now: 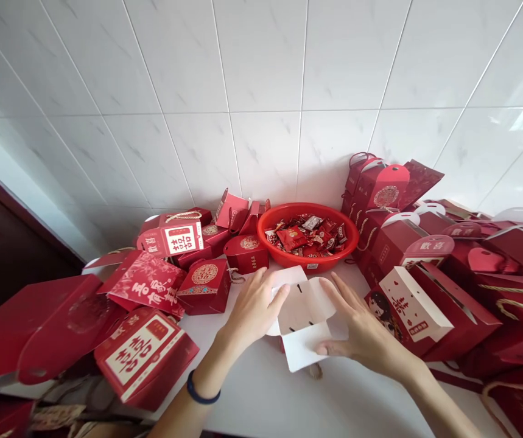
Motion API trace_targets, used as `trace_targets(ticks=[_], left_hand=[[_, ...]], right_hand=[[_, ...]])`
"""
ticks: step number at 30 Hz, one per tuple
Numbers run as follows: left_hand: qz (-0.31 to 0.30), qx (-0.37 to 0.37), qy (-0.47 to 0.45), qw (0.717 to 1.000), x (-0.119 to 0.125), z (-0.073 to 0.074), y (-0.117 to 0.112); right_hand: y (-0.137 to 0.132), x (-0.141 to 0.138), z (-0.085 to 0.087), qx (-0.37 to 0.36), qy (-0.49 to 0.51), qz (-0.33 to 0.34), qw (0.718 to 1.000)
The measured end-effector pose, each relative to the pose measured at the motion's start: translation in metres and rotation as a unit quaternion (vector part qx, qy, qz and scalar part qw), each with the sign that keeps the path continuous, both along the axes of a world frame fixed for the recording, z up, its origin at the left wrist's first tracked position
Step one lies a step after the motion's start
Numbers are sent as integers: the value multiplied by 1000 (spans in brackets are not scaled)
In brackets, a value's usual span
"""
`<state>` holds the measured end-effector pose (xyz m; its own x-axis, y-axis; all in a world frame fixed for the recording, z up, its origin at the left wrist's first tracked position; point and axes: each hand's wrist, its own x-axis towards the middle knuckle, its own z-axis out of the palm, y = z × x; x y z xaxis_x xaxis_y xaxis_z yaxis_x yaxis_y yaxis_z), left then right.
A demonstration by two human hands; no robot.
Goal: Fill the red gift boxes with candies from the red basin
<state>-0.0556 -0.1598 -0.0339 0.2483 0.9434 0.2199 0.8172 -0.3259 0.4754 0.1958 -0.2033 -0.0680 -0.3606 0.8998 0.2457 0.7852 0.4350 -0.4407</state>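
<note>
The left hand (252, 307) is touching the left side of the open box (296, 309), the right hand (359, 325) its right side, fingers and thumbs spreading apart. The box is sitting on the desk (261, 395), before the basin (288, 260).

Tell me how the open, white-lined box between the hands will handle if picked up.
The box is probably light for its size, since no contents show inside. Its flaps look like thin card, so they may bend under a push. Splayed outward, they would likely swing when lifted.
</note>
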Motion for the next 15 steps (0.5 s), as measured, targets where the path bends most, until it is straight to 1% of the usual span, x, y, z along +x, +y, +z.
trace_targets(ticks=[2, 4, 6, 8, 9, 11, 12, 13, 15], left_hand=[[-14, 42, -34, 998, -1, 14, 7], [-45, 86, -91, 991, -2, 32, 18], [-72, 110, -148, 980, 2, 50, 37], [-56, 92, -175, 979, 9, 64, 64], [-37, 64, -173, 982, 13, 69, 80], [-3, -4, -131, 991, 22, 73, 113], [2, -22, -121, 992, 27, 73, 130], [3, -35, -115, 993, 30, 70, 145], [0, -67, -104, 992, 36, 62, 171]], right_hand=[[8, -2, 14, 10, 82, 13, 996], [25, -9, 28, 43, 187, -12, 981], [49, -19, 41, 79, 298, -56, 950], [77, -27, 51, 94, 395, -92, 909], [91, -30, 54, 85, 438, -103, 889], [116, -34, 59, 54, 504, -124, 853], [126, -35, 61, 39, 525, -132, 840], [135, -36, 61, 28, 539, -138, 830], [150, -37, 62, 13, 553, -141, 821]])
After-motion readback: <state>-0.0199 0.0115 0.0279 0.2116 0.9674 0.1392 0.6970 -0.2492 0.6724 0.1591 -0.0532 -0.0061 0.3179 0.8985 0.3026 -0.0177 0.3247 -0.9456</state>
